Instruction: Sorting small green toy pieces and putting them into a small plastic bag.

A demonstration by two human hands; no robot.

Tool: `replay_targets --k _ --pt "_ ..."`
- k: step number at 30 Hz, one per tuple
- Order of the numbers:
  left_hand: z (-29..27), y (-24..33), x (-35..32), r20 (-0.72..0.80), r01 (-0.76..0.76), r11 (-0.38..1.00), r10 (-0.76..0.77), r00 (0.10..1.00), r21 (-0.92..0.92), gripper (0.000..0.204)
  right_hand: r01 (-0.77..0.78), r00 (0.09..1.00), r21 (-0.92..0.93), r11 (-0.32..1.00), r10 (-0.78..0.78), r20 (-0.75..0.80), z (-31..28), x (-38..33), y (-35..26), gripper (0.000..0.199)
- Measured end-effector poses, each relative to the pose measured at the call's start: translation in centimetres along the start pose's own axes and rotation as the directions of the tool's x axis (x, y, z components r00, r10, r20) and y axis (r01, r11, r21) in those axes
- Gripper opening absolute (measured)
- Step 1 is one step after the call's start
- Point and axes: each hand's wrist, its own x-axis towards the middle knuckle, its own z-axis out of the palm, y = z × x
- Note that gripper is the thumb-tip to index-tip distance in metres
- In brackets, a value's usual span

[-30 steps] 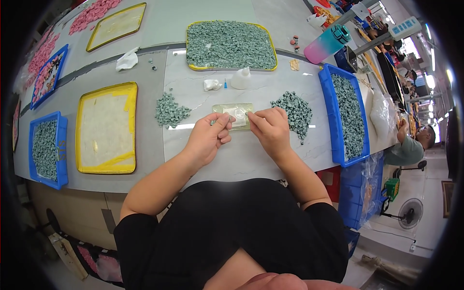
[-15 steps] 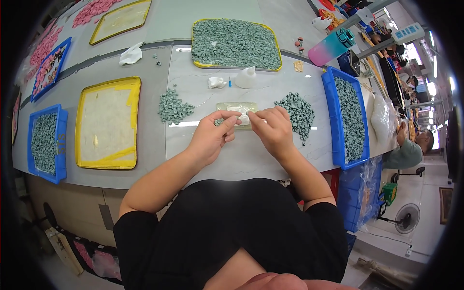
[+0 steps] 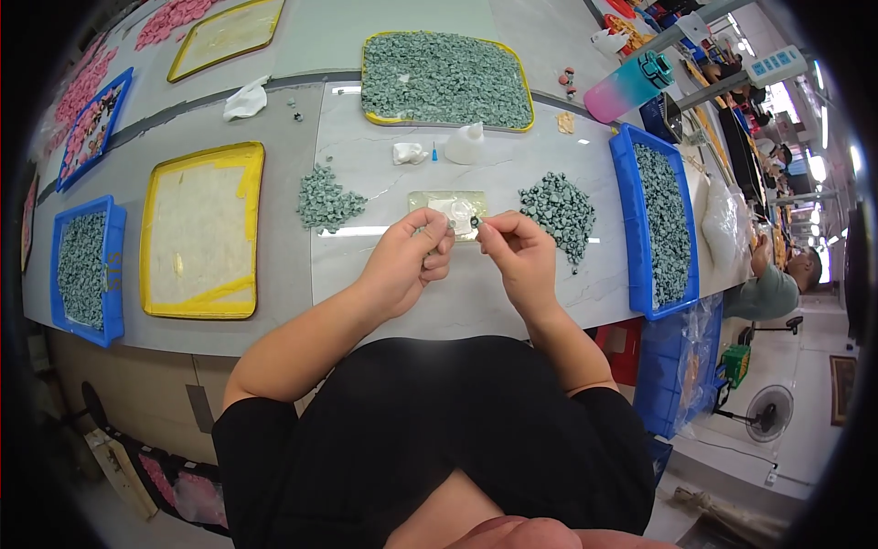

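Note:
My left hand [image 3: 409,261] is closed in a pinch, with a small pale green piece [image 3: 451,223] showing at its thumb and fingertip. Opposite it, my right hand [image 3: 524,265] pinches a small dark green piece [image 3: 475,221]. A narrow gap separates the two pieces. Just beyond my fingertips lies a flat yellowish-clear pad [image 3: 421,199] with a white patch on it. To the left is a loose pile of light green pieces [image 3: 329,201]; a pile of darker green pieces [image 3: 558,218] lies to the right.
A yellow-rimmed tray of green pieces [image 3: 446,80] is at the back, behind a white squeeze bottle [image 3: 465,146] and crumpled tissue [image 3: 409,154]. Blue bins [image 3: 622,210] stand either side. A yellow-edged tray [image 3: 203,229] lies left; a pink-teal bottle [image 3: 622,90] stands back right.
My right hand has drawn back and turned, moving away from my left fingertips, and the dark green piece now shows in it. My left hand has hardly moved.

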Motion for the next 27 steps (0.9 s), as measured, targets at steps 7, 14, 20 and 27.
replay_targets --k 7,14,20,27 --pt "0.2 0.3 -0.3 0.055 0.079 0.996 -0.077 0.996 -0.046 0.020 0.631 0.728 -0.556 0.542 -0.662 0.181 0.6 0.3 -0.3 0.024" --pt "0.6 0.5 -0.5 0.052 0.093 0.996 -0.093 0.994 0.003 0.028 0.717 0.623 -0.572 0.398 -0.735 0.269 0.6 0.8 -0.9 0.028" --pt "0.7 0.5 -0.7 0.041 0.079 0.995 -0.081 0.996 0.060 0.033 0.760 0.569 -0.563 0.325 -0.751 0.335 0.7 0.7 -1.2 0.027" --pt "0.5 0.3 -0.9 0.040 0.058 0.995 -0.061 0.997 0.076 0.033 0.772 0.532 -0.582 0.257 -0.763 0.368 1.1 0.7 -1.4 0.029"
